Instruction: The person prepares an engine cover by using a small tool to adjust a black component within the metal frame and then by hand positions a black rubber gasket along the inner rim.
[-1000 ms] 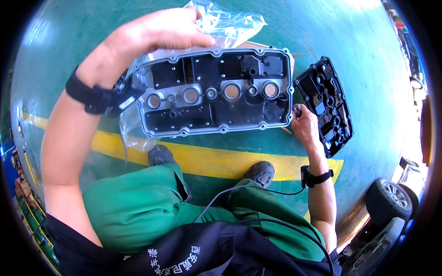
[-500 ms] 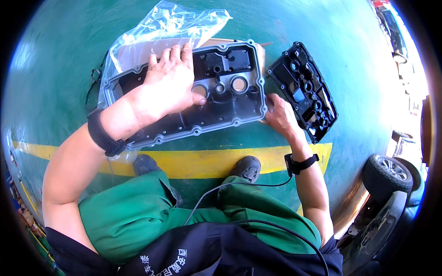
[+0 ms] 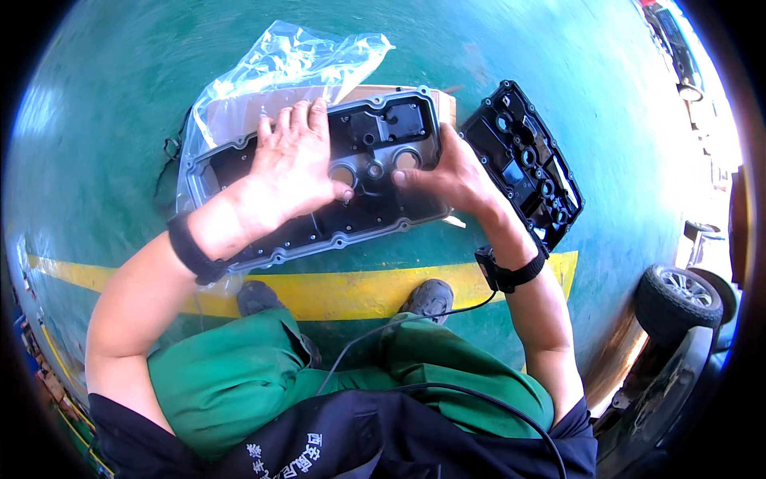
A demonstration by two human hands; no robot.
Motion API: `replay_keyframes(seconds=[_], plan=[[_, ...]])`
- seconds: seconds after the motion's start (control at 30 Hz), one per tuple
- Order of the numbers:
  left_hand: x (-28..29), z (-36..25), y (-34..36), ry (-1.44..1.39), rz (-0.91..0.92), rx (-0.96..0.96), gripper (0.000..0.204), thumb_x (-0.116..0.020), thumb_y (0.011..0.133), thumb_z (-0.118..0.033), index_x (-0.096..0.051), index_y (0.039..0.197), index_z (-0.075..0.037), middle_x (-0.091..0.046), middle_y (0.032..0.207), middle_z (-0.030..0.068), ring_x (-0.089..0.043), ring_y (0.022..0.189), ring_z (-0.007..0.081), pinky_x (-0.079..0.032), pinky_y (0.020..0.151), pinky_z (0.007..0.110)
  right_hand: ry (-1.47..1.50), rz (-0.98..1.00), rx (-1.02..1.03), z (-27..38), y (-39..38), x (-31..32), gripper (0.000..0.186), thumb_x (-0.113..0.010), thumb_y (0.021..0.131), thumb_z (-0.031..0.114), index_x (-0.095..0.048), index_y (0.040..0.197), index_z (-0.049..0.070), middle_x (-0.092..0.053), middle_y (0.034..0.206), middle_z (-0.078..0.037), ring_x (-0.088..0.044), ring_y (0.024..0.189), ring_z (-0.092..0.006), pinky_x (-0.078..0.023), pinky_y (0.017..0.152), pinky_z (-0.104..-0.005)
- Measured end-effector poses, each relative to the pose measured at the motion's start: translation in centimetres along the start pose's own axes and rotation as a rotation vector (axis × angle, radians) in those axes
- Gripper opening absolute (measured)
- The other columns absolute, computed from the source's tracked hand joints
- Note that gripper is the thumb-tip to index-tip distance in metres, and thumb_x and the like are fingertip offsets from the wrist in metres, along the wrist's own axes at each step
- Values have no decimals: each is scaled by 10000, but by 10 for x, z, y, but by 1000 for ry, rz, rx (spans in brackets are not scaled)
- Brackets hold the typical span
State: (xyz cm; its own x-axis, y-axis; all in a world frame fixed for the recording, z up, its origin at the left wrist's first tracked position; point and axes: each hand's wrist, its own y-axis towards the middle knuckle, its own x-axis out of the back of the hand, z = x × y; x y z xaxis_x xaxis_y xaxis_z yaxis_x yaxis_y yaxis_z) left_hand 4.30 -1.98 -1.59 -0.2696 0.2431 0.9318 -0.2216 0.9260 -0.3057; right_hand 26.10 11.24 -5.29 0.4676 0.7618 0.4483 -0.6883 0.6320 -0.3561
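Observation:
A black engine valve cover [image 3: 375, 188] with a grey rim lies hollow side up, slanting over a brown cardboard box [image 3: 444, 108] and clear plastic. My left hand [image 3: 291, 156] is spread across its left half, fingers straight over the far rim and thumb down inside near a round opening. At the right end my right hand [image 3: 459, 172] straddles the rim: the thumb reaches inside beside the right round opening, and the fingers are at the outer side, partly hidden. A second black valve cover [image 3: 519, 160] lies slanted on the floor, just beyond my right hand.
Clear plastic wrapping [image 3: 311, 60] bulges up behind the box. A yellow line [image 3: 351, 287] crosses the green floor [image 3: 622, 136] near my shoes [image 3: 428, 299]. A cable [image 3: 363, 343] runs from my right wrist over my lap. At right stands a vehicle wheel [image 3: 678, 297].
My right hand has moved from the near right corner up onto the right end, its thumb now inside the cover. My left hand stays on the cover.

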Motion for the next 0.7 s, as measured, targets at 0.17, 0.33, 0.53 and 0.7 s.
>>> replay_keyframes(seconds=[0.17, 0.33, 0.53, 0.7], plan=[[-1, 5, 3, 17, 34, -12, 1232, -912, 694, -492, -261, 1544, 119, -435, 1488, 305, -417, 1412, 445, -285, 1200, 545, 136, -15, -85, -6, 2, -6, 860, -943, 758, 296, -475, 1378, -73, -675, 1238, -236, -675, 1142, -301, -540, 998, -404], [4, 16, 8, -30, 146, -84, 1270, -844, 759, -586, -174, 1583, 112, -320, 1588, 332, -309, 1499, 472, -247, 1218, 610, 350, 7, 68, -10, -3, -8, 732, -894, 793, 53, -487, 1391, -60, -667, 1261, -143, -655, 1146, -209, -542, 1023, -372], [66, 188, 46, -925, -97, 319, 702, -671, 958, -545, -659, 1286, 76, -705, 1249, 247, -654, 1224, 326, -511, 1035, 419, 288, -70, 89, -9, -3, -14, 753, -946, 747, 201, -550, 1338, -45, -706, 1173, -142, -688, 1067, -229, -550, 972, -367], [-21, 302, 4, -484, -105, 828, 602, -694, 957, -450, -680, 1275, 60, -687, 1301, 259, -660, 1231, 360, -524, 1017, 439, 269, -64, -13, 2, 0, -16, 739, -950, 721, 169, -570, 1320, -39, -713, 1152, -132, -691, 1045, -214, -551, 963, -351]])
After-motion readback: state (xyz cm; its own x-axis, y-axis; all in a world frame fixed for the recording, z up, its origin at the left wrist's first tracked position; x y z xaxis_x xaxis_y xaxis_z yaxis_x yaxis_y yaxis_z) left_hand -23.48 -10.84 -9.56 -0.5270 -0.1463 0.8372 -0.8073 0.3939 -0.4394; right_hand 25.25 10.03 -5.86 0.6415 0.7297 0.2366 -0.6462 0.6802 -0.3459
